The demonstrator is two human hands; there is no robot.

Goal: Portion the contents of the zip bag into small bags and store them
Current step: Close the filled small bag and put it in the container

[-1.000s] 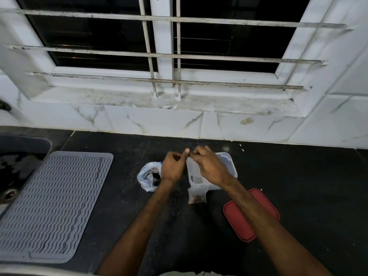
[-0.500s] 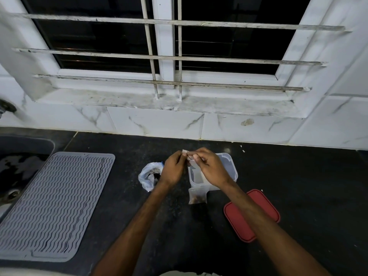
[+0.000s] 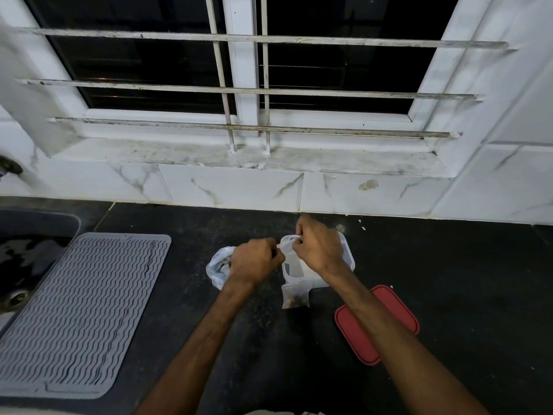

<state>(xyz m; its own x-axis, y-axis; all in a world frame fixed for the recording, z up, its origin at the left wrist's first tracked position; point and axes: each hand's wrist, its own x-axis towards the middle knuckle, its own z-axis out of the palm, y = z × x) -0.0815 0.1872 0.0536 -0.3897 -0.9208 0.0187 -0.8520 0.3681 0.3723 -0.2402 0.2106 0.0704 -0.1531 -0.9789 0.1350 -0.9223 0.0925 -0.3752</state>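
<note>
**Two hands on one small bag over the clear box**

Both hands meet above the clear box (image 3: 348, 259) and share one thing. The left hand (image 3: 254, 262) has its fingers curled and pinches one top corner of an empty-looking small bag (image 3: 289, 250). The right hand (image 3: 318, 250) pinches the other side of the same top edge. It cannot be told whether the mouth is being pulled open or pressed closed.

The film looks thin, soft and very light, and probably slippery between dry fingers. The best hold is likely the stiffer strip at the mouth, taken with the fingertips. A grip lower down would fold the bag.

A filled small bag (image 3: 295, 296), dark at its bottom, lies against the near wall of the box. Left of the box, partly behind the left hand, lies a crumpled bag (image 3: 217, 265), probably the zip bag. A red lid (image 3: 389, 313) lies on the black counter (image 3: 449, 265), right of the box and nearer. A grey mat (image 3: 80, 310) lies far left of it.
</note>
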